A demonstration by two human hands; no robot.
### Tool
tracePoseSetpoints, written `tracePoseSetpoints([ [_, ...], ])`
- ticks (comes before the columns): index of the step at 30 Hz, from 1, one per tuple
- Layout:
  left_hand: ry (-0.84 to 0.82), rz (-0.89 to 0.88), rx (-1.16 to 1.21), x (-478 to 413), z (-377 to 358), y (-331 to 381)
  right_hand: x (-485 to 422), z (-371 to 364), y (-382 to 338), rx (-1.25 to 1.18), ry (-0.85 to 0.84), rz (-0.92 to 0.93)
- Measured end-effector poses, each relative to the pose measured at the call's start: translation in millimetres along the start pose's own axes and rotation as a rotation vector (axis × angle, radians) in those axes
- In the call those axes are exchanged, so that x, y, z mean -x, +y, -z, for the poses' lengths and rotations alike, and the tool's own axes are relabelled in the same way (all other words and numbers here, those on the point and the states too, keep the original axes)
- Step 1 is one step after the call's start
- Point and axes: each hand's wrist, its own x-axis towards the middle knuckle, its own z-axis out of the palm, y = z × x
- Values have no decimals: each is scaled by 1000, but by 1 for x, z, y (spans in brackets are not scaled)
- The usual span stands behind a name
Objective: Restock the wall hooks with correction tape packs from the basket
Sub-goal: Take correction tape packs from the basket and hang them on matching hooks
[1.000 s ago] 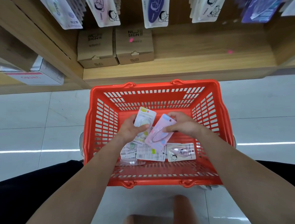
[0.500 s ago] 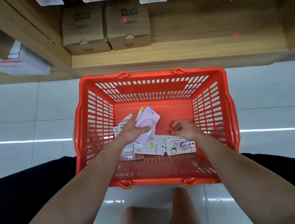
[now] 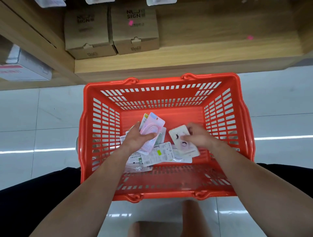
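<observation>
A red plastic basket [image 3: 166,192] stands on the floor below me with both my hands inside it. My left hand [image 3: 135,137] grips a small stack of correction tape packs [image 3: 153,126], a pink one on top. My right hand [image 3: 196,135] pinches another pack [image 3: 180,137], pale with a cartoon print, lifted off the basket floor. Several more packs [image 3: 160,154] lie loose on the bottom between my hands. Only the bottom edges of the hanging packs [image 3: 159,1] show at the top; the hooks are out of view.
A low wooden shelf [image 3: 186,57] runs just behind the basket, carrying two brown cardboard boxes [image 3: 135,28]. A white carton [image 3: 25,67] sits in the left bay. Tiled floor [image 3: 42,118] lies either side of the basket. My knees frame it.
My right hand passed the pink pack to the stack in my left hand, reached down and picked up another pack from the basket floor. The view tilted downward.
</observation>
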Motion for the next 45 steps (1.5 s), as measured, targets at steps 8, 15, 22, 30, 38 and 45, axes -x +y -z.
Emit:
tracePoseSetpoints([
  [8, 96, -105, 11, 32, 27, 48, 50, 38, -91, -415, 12, 154],
  [15, 262, -222, 137, 86, 66, 104, 102, 55, -133, -744, 171, 247],
  [22, 335, -284, 294, 142, 82, 150, 150, 51, -174, -930, 73, 414],
  [30, 408, -391, 238, 182, 139, 193, 167, 49, -238, -222, 66, 486],
  [38, 486, -419, 246, 195, 229, 192, 115, 52, -335, -390, 307, 515],
  [45, 465, -409, 367, 172, 246, 178, 62, 43, -384, -350, 364, 519],
])
